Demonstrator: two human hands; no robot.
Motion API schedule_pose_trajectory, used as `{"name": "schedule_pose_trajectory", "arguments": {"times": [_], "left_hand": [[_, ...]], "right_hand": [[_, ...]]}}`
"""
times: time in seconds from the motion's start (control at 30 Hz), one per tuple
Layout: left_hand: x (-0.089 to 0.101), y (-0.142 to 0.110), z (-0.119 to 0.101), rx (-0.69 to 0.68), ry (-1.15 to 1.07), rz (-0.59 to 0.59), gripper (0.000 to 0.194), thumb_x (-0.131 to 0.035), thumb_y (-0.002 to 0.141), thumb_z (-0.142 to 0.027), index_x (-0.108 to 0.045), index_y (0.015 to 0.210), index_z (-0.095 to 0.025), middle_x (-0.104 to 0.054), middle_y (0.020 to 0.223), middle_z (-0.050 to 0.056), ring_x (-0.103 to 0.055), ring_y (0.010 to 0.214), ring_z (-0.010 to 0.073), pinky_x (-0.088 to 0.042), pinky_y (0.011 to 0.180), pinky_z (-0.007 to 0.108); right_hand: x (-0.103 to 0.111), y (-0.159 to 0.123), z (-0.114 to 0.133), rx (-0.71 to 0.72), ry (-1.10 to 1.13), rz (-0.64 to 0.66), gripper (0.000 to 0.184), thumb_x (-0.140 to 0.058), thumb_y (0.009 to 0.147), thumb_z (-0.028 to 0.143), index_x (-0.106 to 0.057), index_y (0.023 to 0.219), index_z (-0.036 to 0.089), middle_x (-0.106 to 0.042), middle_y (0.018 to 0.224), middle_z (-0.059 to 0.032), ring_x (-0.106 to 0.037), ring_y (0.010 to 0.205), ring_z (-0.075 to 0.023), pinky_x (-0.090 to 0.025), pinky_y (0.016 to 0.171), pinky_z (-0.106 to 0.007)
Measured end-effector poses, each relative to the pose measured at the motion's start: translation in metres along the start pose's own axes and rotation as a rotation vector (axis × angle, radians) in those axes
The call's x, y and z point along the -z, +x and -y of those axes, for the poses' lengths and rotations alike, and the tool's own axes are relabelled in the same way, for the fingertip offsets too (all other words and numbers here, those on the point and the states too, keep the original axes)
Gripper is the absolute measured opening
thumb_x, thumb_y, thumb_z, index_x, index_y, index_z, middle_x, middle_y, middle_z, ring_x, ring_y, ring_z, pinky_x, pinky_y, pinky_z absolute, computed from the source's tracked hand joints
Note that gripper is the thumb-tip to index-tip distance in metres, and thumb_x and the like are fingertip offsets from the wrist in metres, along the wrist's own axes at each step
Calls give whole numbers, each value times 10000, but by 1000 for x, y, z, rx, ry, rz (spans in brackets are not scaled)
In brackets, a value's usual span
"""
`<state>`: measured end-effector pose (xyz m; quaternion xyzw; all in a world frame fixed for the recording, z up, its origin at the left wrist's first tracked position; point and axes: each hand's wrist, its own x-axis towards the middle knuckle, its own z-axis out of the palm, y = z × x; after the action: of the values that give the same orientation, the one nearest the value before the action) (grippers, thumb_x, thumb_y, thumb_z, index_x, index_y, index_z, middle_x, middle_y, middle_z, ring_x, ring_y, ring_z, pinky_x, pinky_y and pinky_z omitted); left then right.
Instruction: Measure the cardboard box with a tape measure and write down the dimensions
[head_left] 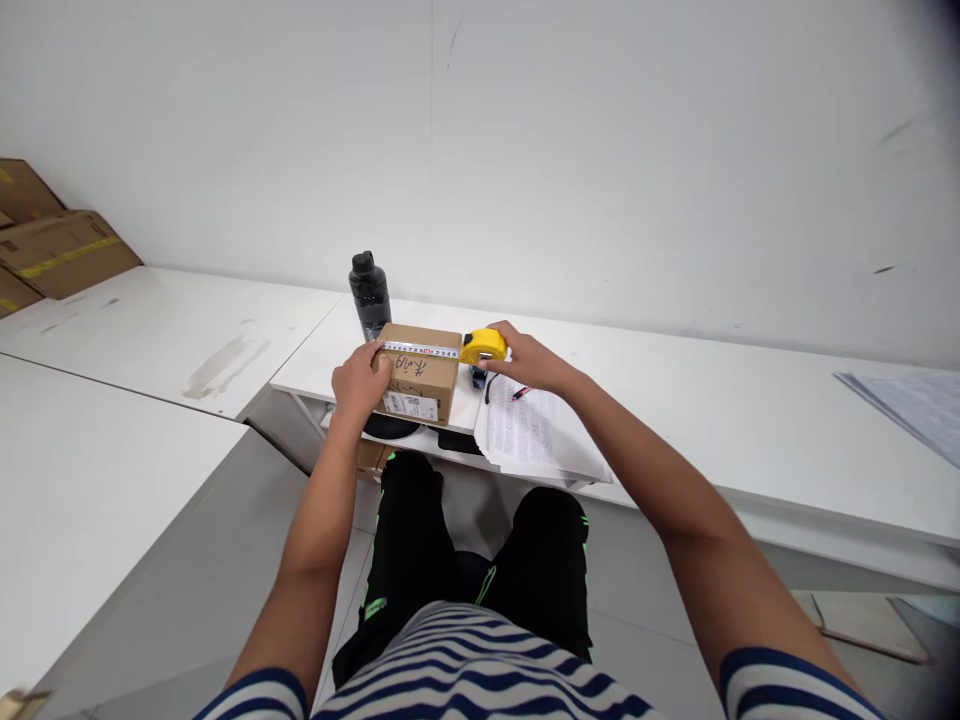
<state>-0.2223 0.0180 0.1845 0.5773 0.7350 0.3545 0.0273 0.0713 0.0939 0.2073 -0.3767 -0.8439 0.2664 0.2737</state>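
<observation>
A small cardboard box (418,385) with handwriting and a white label stands near the front edge of a white table (675,420). My left hand (360,382) grips the box's left end and pins the tip of a white measuring tape (421,351) stretched along the box's top edge. My right hand (525,360) holds the yellow tape measure case (484,346) just past the box's right end.
A black water bottle (370,292) stands behind the box. A printed sheet (525,430) with a red pen (520,393) lies to the right of the box. Cardboard boxes (52,250) sit at far left. Grey papers (915,405) lie at far right.
</observation>
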Motion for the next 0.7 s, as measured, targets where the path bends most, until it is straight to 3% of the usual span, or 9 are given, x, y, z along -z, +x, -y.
{"name": "schedule_pose_trajectory", "arguments": {"times": [0.2,0.4,0.53,0.7], "left_hand": [[-16,-1,9,-72,-228,2,450,-420,947,-264,-567,1370,-209,-524,1496,103,-455,1411,260,-320,1197,430],[-32,-3,19,43,-629,-33,772,-527,934,-332,-142,1584,-174,-349,1597,162,-403,1449,243,-320,1203,390],[-39,-8,15,95,-721,-107,843,-596,906,-374,-118,1580,-203,-182,1660,160,-319,1494,264,-305,1213,390],[-53,-10,13,99,-737,-241,755,-586,916,-379,-200,1540,-199,-363,1565,184,-416,1430,251,-377,1162,381]], "right_hand": [[-40,57,46,98,-210,4,465,-682,811,500,-579,1165,217,-709,1109,-102,-640,958,-315,-461,828,-417],[-94,113,84,125,-161,32,460,-628,855,470,-537,1226,213,-711,1136,-93,-650,963,-293,-458,776,-364],[-103,118,100,136,-241,55,449,-633,861,454,-550,1228,211,-716,1153,-88,-659,964,-290,-452,777,-357],[-91,96,92,164,-331,-33,474,-632,884,450,-555,1274,193,-721,1172,-104,-665,1030,-304,-447,863,-386]]}}
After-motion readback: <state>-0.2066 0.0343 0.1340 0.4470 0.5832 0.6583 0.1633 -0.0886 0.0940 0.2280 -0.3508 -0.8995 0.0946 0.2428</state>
